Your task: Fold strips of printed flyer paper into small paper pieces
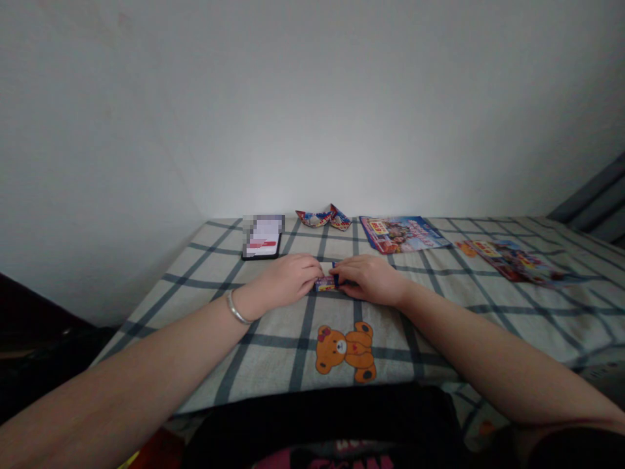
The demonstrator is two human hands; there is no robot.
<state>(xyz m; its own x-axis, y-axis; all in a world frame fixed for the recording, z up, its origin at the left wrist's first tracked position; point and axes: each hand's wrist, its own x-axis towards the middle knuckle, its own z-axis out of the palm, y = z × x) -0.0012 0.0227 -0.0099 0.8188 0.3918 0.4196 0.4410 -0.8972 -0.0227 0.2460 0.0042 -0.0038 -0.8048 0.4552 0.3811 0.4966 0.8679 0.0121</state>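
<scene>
A small strip of colourful printed paper (325, 284), looking folded, lies on the checked cloth in the middle. My left hand (291, 277) has its fingers closed at the strip's left end, and a silver bangle circles that wrist. On the right end, the fingers of my right hand (370, 277) are pressed together around the paper and a dark blue edge of it. Both hands rest low over the cloth, close to each other. Fingers cover much of the strip, so its full shape is hidden.
A phone (263, 238) with a lit screen lies at the back left. Beside the wall sits a folded printed paper piece (325, 217) with pointed ends. Two printed leaflets, one nearer the wall (403, 233) and one farther right (520, 262), lie on the checked tablecloth (273, 361).
</scene>
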